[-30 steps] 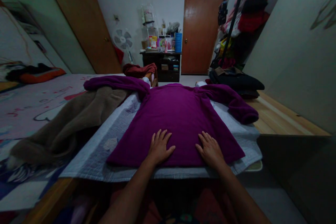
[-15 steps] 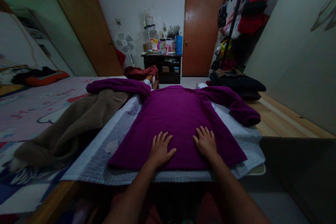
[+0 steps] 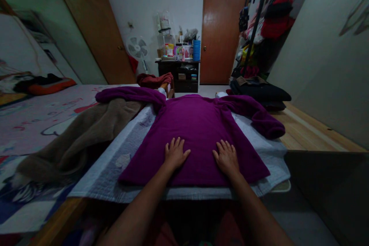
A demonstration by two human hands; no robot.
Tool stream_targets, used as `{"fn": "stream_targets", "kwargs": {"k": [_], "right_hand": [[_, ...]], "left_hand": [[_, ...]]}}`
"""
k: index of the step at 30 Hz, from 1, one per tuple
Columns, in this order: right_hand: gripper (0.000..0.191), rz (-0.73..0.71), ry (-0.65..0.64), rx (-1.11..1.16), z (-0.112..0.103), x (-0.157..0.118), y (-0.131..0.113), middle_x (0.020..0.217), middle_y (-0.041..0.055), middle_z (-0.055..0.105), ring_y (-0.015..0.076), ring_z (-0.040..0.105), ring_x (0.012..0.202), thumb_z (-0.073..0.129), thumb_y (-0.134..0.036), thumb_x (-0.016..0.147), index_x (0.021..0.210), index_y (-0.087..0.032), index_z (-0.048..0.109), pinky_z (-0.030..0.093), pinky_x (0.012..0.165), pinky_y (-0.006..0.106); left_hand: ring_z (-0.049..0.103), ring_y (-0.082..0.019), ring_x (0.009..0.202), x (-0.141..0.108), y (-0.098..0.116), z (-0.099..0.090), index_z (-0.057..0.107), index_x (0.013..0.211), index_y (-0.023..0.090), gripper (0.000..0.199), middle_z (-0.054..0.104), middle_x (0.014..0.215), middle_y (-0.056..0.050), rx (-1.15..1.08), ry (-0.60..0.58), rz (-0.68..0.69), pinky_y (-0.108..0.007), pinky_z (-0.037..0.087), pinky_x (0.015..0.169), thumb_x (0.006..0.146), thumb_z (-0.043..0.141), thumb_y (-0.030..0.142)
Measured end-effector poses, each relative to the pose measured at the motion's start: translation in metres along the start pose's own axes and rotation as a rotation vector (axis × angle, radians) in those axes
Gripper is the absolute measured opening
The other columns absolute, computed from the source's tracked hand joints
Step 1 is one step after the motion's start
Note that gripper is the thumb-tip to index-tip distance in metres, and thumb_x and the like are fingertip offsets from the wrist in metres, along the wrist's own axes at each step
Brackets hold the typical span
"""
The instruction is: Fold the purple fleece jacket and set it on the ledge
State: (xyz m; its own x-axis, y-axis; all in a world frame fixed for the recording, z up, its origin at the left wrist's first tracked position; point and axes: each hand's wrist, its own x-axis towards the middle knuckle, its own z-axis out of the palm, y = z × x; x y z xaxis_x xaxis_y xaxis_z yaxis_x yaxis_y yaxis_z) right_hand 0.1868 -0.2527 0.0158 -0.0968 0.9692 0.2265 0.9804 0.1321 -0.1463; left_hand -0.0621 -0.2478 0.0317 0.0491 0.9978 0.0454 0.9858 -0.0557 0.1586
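Note:
A purple long-sleeved top [image 3: 196,123] lies spread out in front of me, its hem towards me and its collar at the far end. My left hand [image 3: 175,153] rests flat on the lower left of its body, fingers spread. On the lower right, my right hand [image 3: 226,156] lies palm down on the fabric with the fingers apart. The left sleeve stretches over a brown fleecy cloth [image 3: 86,134]; the right sleeve bends towards me. Under the top is a light blue quilted cover [image 3: 115,178].
To the left is a bed with a pink printed sheet [image 3: 66,111]. Folded dark clothes [image 3: 261,90] sit on a wooden surface [image 3: 317,128] at the right. A fan [image 3: 137,48], a black cabinet [image 3: 177,77] and a brown door [image 3: 219,34] stand at the back.
My left hand has slid forward over the purple top, away from the hem. My right hand has barely moved.

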Motion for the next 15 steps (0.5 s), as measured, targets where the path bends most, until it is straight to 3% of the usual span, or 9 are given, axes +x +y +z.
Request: {"fn": "stream_targets", "kwargs": {"k": [4, 8, 15], "right_hand": [[0.048, -0.021, 0.006, 0.024, 0.0, -0.001, 0.002, 0.144, 0.0131, 0.047, 0.0289, 0.034, 0.137, 0.039, -0.041, 0.095, 0.133, -0.014, 0.053, 0.018, 0.112, 0.048], [0.047, -0.038, -0.003, 0.051, -0.003, -0.003, 0.005, 0.143, 0.0119, 0.048, 0.0277, 0.034, 0.137, 0.04, -0.039, 0.096, 0.133, -0.014, 0.053, 0.019, 0.113, 0.046], [0.044, -0.13, -0.037, 0.125, -0.013, -0.014, 0.02, 0.144, 0.0118, 0.048, 0.0244, 0.036, 0.137, 0.044, -0.036, 0.094, 0.133, -0.017, 0.053, 0.025, 0.113, 0.044]], "left_hand": [[0.029, -0.033, 0.14, 0.014, 0.0, 0.006, 0.042, 0.142, 0.019, 0.061, 0.036, 0.152, -0.014, 0.033, 0.023, -0.065, -0.059, 0.02, 0.11, 0.093, 0.035, 0.055], [0.028, -0.034, 0.14, 0.013, 0.001, 0.012, 0.041, 0.143, 0.018, 0.062, 0.034, 0.153, -0.015, 0.062, 0.101, -0.056, -0.059, 0.019, 0.111, 0.093, 0.033, 0.054], [0.03, -0.031, 0.139, 0.012, -0.001, 0.014, 0.043, 0.142, 0.021, 0.059, 0.037, 0.152, -0.011, 0.084, 0.121, -0.062, -0.055, 0.021, 0.112, 0.093, 0.033, 0.054]]}}
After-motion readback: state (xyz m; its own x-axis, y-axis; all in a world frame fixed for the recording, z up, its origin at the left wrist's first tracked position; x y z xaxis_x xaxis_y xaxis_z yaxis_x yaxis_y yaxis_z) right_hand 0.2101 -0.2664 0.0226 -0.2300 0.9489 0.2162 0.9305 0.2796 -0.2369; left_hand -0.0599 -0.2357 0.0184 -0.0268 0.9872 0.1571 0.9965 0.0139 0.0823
